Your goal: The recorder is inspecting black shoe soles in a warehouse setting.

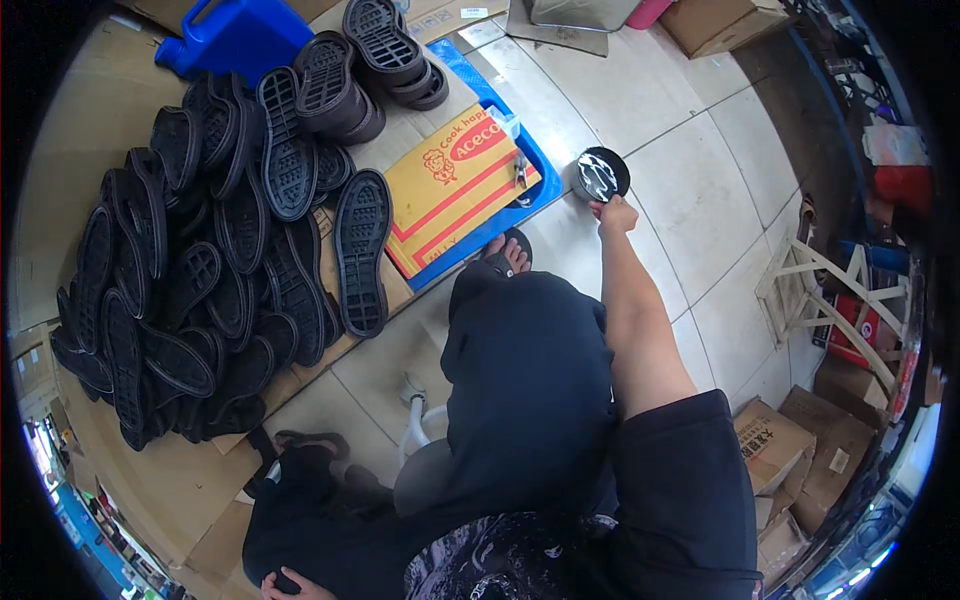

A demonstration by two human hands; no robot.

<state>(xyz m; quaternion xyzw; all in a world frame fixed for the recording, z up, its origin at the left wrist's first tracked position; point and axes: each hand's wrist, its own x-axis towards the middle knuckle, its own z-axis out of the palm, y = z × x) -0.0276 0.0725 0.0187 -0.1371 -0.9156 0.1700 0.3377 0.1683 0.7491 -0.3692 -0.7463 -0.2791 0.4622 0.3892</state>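
My right hand (615, 214) reaches forward over the tiled floor, and its closed fingers pinch the near rim of a round black tin (601, 173) holding a glossy white liquid. My left hand (287, 587) lies low on my black trouser knee at the picture's bottom edge. It is mostly cut off, so its fingers are unclear. To my left, a big pile of black rubber shoe soles (200, 260) lies on cardboard. One single sole (362, 250) lies apart at the pile's right side. My sandalled foot (508, 252) points toward the tin.
A yellow cardboard sheet (455, 190) lies on a blue board (535, 165) with a small tool (521, 170) on it. A blue jerrycan (235, 35) stands at the back left. A white wooden frame (820, 290) and cardboard boxes (790, 450) are on the right. A white stool leg (415, 415) shows below me.
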